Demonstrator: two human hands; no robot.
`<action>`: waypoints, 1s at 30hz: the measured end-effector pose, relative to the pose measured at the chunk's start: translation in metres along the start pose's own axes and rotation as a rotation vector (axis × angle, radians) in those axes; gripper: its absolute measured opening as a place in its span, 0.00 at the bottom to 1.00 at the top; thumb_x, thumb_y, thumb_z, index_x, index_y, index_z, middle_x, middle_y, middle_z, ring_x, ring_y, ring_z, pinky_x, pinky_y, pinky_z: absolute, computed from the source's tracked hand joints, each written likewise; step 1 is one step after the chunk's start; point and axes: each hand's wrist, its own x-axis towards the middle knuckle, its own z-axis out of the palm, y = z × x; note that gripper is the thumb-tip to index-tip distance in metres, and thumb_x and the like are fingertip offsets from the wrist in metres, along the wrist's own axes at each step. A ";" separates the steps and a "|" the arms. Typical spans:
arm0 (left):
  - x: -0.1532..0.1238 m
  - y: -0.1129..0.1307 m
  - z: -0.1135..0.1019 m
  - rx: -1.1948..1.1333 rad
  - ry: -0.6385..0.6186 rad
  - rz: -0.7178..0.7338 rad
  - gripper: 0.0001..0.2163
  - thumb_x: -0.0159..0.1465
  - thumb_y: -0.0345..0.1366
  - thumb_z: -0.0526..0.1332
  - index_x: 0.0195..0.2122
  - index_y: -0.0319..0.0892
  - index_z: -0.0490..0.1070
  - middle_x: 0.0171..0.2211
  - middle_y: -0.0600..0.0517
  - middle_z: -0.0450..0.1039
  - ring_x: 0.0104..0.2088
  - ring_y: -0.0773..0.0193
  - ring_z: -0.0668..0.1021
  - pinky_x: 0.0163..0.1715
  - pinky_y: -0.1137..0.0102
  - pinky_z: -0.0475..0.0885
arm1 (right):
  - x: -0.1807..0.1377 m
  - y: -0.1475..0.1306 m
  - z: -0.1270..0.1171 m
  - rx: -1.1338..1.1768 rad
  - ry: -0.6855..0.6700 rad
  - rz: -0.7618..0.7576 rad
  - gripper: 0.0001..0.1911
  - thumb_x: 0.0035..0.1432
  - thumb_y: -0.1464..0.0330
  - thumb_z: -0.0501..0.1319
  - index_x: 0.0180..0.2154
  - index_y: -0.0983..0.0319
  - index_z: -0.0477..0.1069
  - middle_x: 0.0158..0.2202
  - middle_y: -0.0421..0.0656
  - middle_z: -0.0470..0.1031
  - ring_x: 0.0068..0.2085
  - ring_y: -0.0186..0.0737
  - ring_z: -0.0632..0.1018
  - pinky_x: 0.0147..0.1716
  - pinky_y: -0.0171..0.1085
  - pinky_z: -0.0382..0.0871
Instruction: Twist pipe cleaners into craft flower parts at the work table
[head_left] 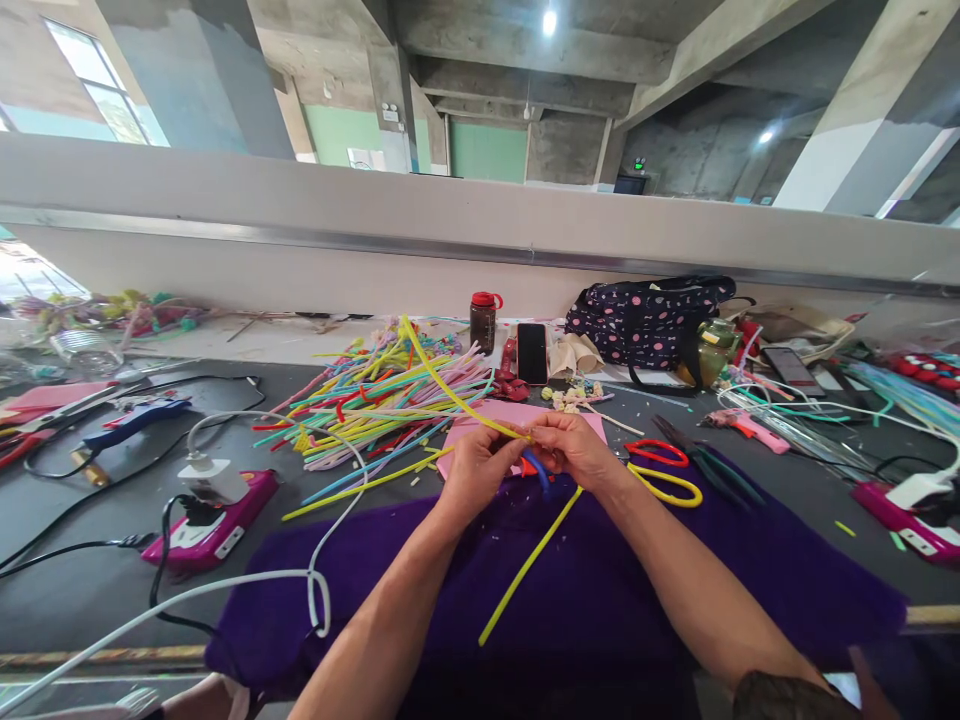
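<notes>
My left hand (482,467) and my right hand (576,450) meet over a pink sheet (491,412), fingers pinched together. Between them is a yellow pipe cleaner (442,378), one length slanting up and away to the left. Another yellow length (529,566) hangs below my right hand toward me; whether both are one piece is hidden by the fingers. A short blue pipe cleaner (541,478) and a bit of red poke out under the fingertips. Right of my right hand lie red-handled scissors (660,453), a yellow loop (667,487) and dark-handled pliers (709,460).
Many coloured pipe cleaners (390,400) lie piled at left. Behind stand a red-capped bottle (484,325), a phone (532,354) and a patterned bag (637,325). Glue guns (135,424), power strips (214,535) and white cables (240,578) flank a purple cloth (360,580).
</notes>
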 end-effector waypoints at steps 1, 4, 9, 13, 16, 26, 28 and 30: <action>0.000 0.001 0.000 0.004 -0.008 -0.014 0.11 0.54 0.40 0.60 0.32 0.37 0.73 0.23 0.52 0.72 0.21 0.70 0.71 0.20 0.76 0.66 | -0.001 -0.001 -0.001 -0.036 0.003 -0.010 0.09 0.46 0.64 0.61 0.26 0.65 0.69 0.14 0.35 0.63 0.13 0.26 0.62 0.12 0.27 0.50; 0.001 0.003 0.001 0.014 -0.033 -0.056 0.11 0.53 0.41 0.61 0.29 0.37 0.73 0.21 0.52 0.71 0.19 0.71 0.69 0.19 0.77 0.65 | -0.002 -0.006 -0.004 -0.127 0.021 -0.016 0.08 0.45 0.66 0.60 0.24 0.65 0.68 0.14 0.34 0.63 0.13 0.25 0.60 0.12 0.27 0.49; 0.001 0.003 0.002 -0.030 -0.098 -0.113 0.11 0.52 0.41 0.61 0.28 0.37 0.72 0.18 0.54 0.69 0.17 0.72 0.67 0.17 0.77 0.62 | -0.001 -0.008 -0.007 -0.121 -0.047 0.084 0.06 0.43 0.68 0.58 0.21 0.65 0.65 0.12 0.32 0.58 0.12 0.23 0.56 0.10 0.26 0.43; 0.000 0.000 0.000 -0.028 -0.134 -0.064 0.11 0.54 0.41 0.60 0.30 0.37 0.72 0.20 0.53 0.70 0.19 0.71 0.68 0.18 0.77 0.63 | 0.000 -0.004 -0.004 -0.116 -0.001 0.089 0.05 0.42 0.68 0.57 0.21 0.64 0.64 0.11 0.32 0.57 0.12 0.24 0.54 0.11 0.27 0.41; -0.001 -0.002 -0.001 -0.042 -0.183 -0.040 0.11 0.55 0.41 0.59 0.32 0.38 0.71 0.21 0.54 0.69 0.19 0.71 0.69 0.19 0.76 0.64 | 0.000 0.001 0.000 -0.141 0.061 0.034 0.05 0.43 0.69 0.56 0.20 0.64 0.63 0.11 0.32 0.56 0.12 0.24 0.54 0.11 0.28 0.42; 0.000 0.004 0.003 0.069 0.051 0.145 0.11 0.55 0.35 0.58 0.40 0.44 0.71 0.38 0.49 0.71 0.33 0.66 0.74 0.29 0.74 0.68 | -0.002 -0.007 -0.001 -0.151 0.237 -0.229 0.05 0.46 0.68 0.56 0.23 0.62 0.63 0.14 0.33 0.59 0.15 0.26 0.59 0.15 0.29 0.51; 0.001 0.003 0.002 -0.082 0.058 -0.034 0.12 0.55 0.39 0.58 0.39 0.41 0.69 0.33 0.49 0.72 0.25 0.68 0.73 0.20 0.76 0.66 | -0.004 -0.011 -0.002 -0.187 0.220 -0.260 0.04 0.48 0.68 0.56 0.24 0.62 0.63 0.14 0.34 0.61 0.16 0.27 0.61 0.16 0.29 0.53; 0.002 0.001 0.001 -0.264 -0.048 -0.241 0.14 0.56 0.44 0.56 0.33 0.37 0.69 0.23 0.51 0.71 0.18 0.70 0.71 0.13 0.77 0.61 | -0.007 -0.012 -0.001 -0.254 0.186 -0.282 0.03 0.48 0.69 0.56 0.25 0.62 0.65 0.16 0.34 0.63 0.17 0.28 0.63 0.18 0.29 0.56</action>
